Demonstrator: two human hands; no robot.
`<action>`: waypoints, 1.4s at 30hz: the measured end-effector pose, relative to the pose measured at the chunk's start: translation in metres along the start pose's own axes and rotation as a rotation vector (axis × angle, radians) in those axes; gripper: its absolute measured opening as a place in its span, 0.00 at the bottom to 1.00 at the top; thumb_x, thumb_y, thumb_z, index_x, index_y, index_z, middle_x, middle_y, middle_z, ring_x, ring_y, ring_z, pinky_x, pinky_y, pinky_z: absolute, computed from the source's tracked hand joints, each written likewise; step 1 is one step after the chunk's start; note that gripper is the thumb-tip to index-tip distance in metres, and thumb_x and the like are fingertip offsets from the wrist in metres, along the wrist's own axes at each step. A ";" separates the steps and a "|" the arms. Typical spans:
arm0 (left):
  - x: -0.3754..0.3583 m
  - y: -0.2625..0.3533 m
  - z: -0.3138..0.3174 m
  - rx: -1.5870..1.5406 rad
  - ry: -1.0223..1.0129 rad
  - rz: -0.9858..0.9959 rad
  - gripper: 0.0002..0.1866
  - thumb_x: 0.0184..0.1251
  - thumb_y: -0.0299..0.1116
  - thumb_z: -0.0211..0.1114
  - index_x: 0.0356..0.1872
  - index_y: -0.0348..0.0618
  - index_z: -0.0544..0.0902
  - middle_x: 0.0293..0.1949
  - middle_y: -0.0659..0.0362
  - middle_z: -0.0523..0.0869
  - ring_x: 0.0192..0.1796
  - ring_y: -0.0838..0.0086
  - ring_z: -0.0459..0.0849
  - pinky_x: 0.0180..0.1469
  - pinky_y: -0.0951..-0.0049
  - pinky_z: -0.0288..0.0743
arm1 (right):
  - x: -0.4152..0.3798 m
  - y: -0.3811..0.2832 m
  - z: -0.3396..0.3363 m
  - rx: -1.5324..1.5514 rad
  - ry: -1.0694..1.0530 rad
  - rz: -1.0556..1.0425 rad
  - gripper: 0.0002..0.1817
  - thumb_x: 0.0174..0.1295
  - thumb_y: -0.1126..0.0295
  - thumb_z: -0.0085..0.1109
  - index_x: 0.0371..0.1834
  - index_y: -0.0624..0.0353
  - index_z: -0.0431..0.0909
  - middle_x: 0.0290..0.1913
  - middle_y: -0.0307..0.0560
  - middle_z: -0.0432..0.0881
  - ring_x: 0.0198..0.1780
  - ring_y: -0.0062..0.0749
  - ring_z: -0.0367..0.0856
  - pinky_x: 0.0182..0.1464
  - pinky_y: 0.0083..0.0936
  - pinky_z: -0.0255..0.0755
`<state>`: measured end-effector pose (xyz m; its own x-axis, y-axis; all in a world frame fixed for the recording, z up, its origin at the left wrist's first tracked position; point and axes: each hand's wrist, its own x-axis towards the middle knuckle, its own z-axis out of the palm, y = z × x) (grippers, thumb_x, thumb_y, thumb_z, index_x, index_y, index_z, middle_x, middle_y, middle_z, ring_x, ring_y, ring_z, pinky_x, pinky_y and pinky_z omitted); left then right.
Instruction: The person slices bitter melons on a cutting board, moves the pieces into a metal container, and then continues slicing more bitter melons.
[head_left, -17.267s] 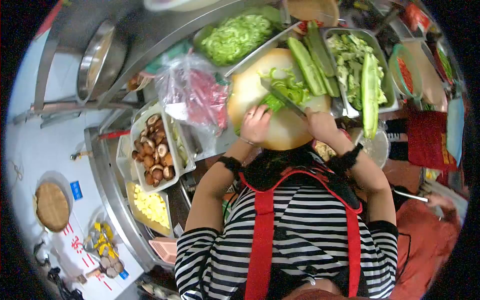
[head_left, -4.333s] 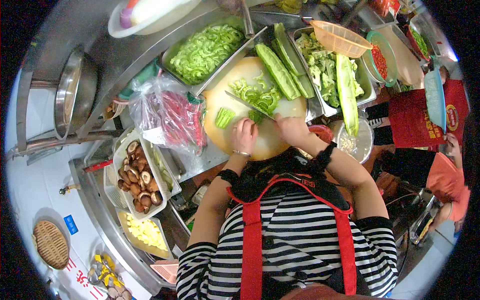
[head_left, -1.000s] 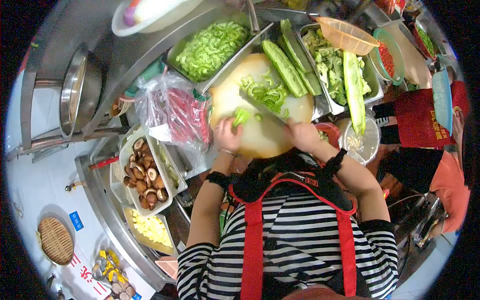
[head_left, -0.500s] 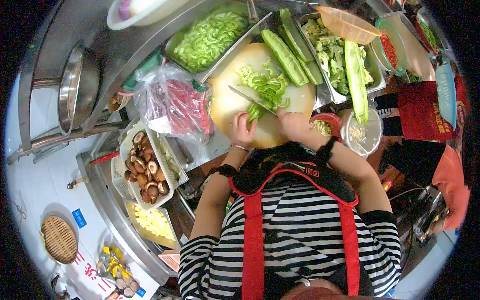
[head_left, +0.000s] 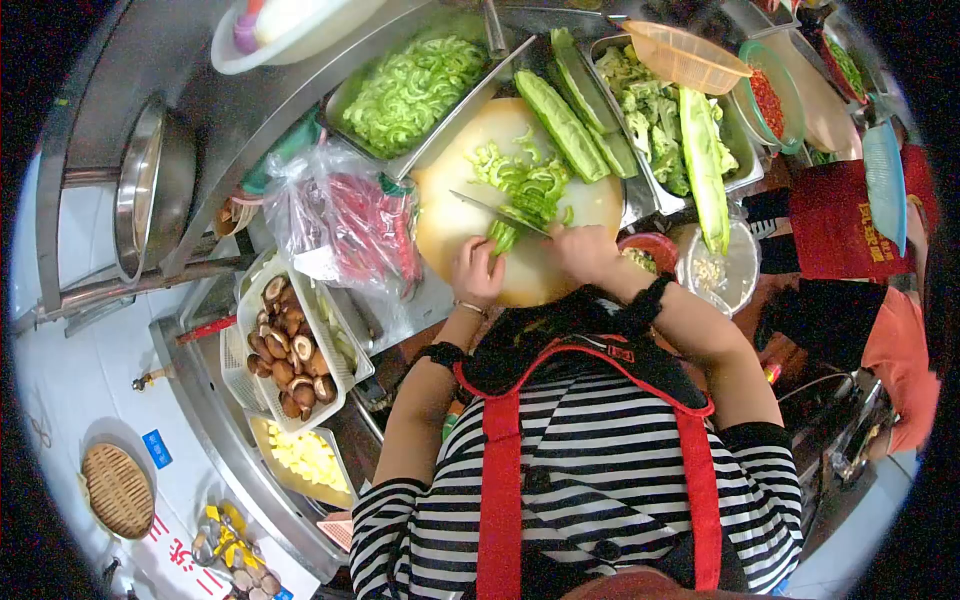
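My right hand [head_left: 588, 254] is wrapped round the handle of a kitchen knife [head_left: 492, 210], whose blade points left across the round cutting board [head_left: 440, 215]. With curled fingers my left hand [head_left: 478, 272] presses on a piece of bitter melon [head_left: 503, 237], close by the blade. Beyond the knife lies a loose pile of bitter melon slices [head_left: 532, 182]. Hollowed bitter melon halves [head_left: 562, 125] rest at the board's far right edge. A metal tray of sliced bitter melon [head_left: 415, 92] stands behind the board.
Left are a plastic bag of red contents [head_left: 350, 215], a basket of mushrooms [head_left: 290, 345] and a tray of yellow pieces [head_left: 306, 456]. On the right, a metal tray holds broccoli [head_left: 655, 115] and a melon half [head_left: 706, 165], near a bowl [head_left: 735, 285]. Another person [head_left: 850, 320] stands at far right.
The view has shifted slightly. Both hands remain at the board, the left on the melon piece and the right on the knife, with the blade at nearly the same angle.
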<state>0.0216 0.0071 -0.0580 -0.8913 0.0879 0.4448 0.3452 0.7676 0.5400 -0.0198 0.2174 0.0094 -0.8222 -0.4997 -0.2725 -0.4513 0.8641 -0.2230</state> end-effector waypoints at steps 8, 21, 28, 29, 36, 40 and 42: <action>0.005 -0.002 -0.003 0.015 -0.021 0.004 0.14 0.50 0.34 0.64 0.40 0.44 0.77 0.44 0.55 0.76 0.45 0.61 0.75 0.43 0.62 0.68 | 0.008 -0.003 0.008 0.048 0.028 0.017 0.14 0.60 0.59 0.46 0.36 0.60 0.69 0.20 0.53 0.79 0.22 0.45 0.80 0.24 0.39 0.72; 0.055 -0.026 -0.037 0.056 -0.489 0.048 0.20 0.45 0.25 0.61 0.45 0.46 0.75 0.48 0.53 0.74 0.48 0.56 0.74 0.52 0.62 0.69 | -0.001 0.012 0.011 0.061 0.064 0.094 0.15 0.61 0.60 0.44 0.40 0.61 0.68 0.22 0.52 0.80 0.24 0.45 0.80 0.25 0.39 0.73; 0.030 0.015 -0.010 0.064 -0.229 -0.240 0.17 0.46 0.35 0.68 0.39 0.46 0.75 0.39 0.54 0.75 0.40 0.57 0.76 0.41 0.62 0.71 | -0.003 0.007 -0.001 0.047 0.032 0.091 0.14 0.61 0.60 0.44 0.39 0.60 0.68 0.22 0.53 0.80 0.24 0.45 0.80 0.26 0.40 0.73; 0.025 0.013 -0.009 0.064 -0.231 -0.249 0.17 0.46 0.35 0.68 0.39 0.46 0.75 0.39 0.54 0.75 0.40 0.57 0.76 0.41 0.62 0.71 | -0.005 0.005 -0.005 0.048 0.025 0.087 0.14 0.61 0.60 0.44 0.39 0.60 0.68 0.22 0.53 0.80 0.24 0.45 0.80 0.26 0.40 0.73; 0.012 0.001 -0.011 -0.055 -0.092 0.115 0.09 0.51 0.29 0.64 0.35 0.43 0.78 0.39 0.53 0.76 0.40 0.58 0.75 0.42 0.63 0.69 | 0.002 -0.005 0.001 0.079 0.043 0.080 0.11 0.58 0.63 0.47 0.38 0.59 0.68 0.21 0.53 0.79 0.24 0.46 0.80 0.26 0.40 0.73; 0.013 0.001 -0.010 -0.057 -0.091 0.123 0.07 0.51 0.27 0.63 0.33 0.42 0.79 0.39 0.53 0.76 0.40 0.58 0.75 0.42 0.64 0.69 | -0.001 0.000 -0.008 0.075 0.041 0.048 0.09 0.55 0.65 0.48 0.34 0.58 0.69 0.21 0.52 0.79 0.23 0.46 0.80 0.24 0.38 0.72; 0.014 0.001 -0.008 -0.057 -0.072 0.139 0.07 0.51 0.27 0.63 0.33 0.42 0.79 0.39 0.54 0.76 0.40 0.58 0.75 0.41 0.64 0.69 | -0.001 -0.002 -0.003 0.074 0.049 0.051 0.09 0.55 0.65 0.48 0.35 0.58 0.69 0.21 0.51 0.79 0.23 0.45 0.80 0.24 0.38 0.72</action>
<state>0.0120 0.0042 -0.0454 -0.8520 0.2374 0.4665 0.4806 0.7082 0.5172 -0.0189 0.2165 0.0126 -0.8603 -0.4498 -0.2397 -0.3826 0.8807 -0.2793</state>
